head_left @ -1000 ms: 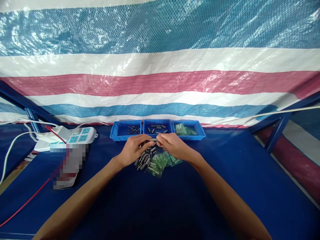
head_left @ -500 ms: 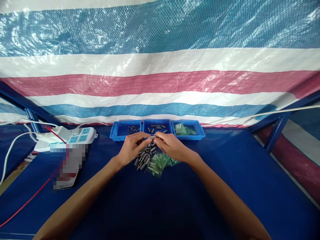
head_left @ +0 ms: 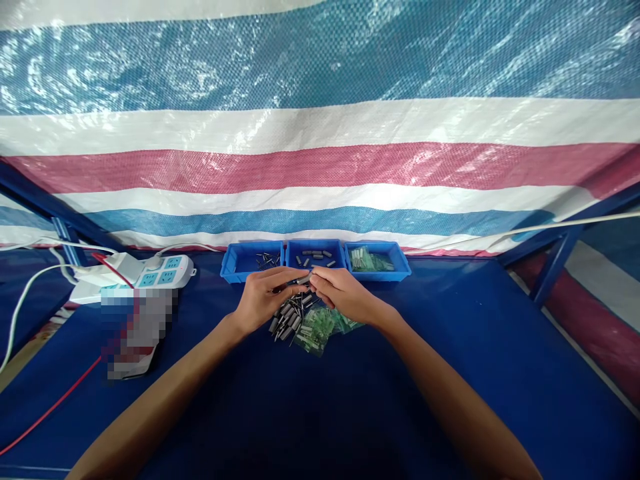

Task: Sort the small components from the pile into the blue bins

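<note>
My left hand (head_left: 264, 293) and my right hand (head_left: 343, 291) meet fingertip to fingertip, pinching a small grey cylinder (head_left: 303, 280) between them. Its ends are partly covered by my fingers. Under my hands lies a loose pile of dark grey cylinders and thin metal pins (head_left: 287, 320). Small green-tinted clear bags (head_left: 315, 330) with pale pieces inside lie beside the pile, to its right. Just behind my hands stands the middle blue bin (head_left: 314, 243) with several grey cylinders in it.
The left blue bin (head_left: 227, 260) holds dark pins, and the right blue bin (head_left: 404, 263) holds green-tinted bags. A white power strip (head_left: 187, 267) with plugs and cables stands at the left, near a blurred-out object (head_left: 150, 327). A striped tarp (head_left: 320, 167) hangs behind the blue table (head_left: 450, 333).
The cylinder has tilted slightly between my fingertips, and my right fingers have curled in more around its end. The pile, bags and bins stay as they were.
</note>
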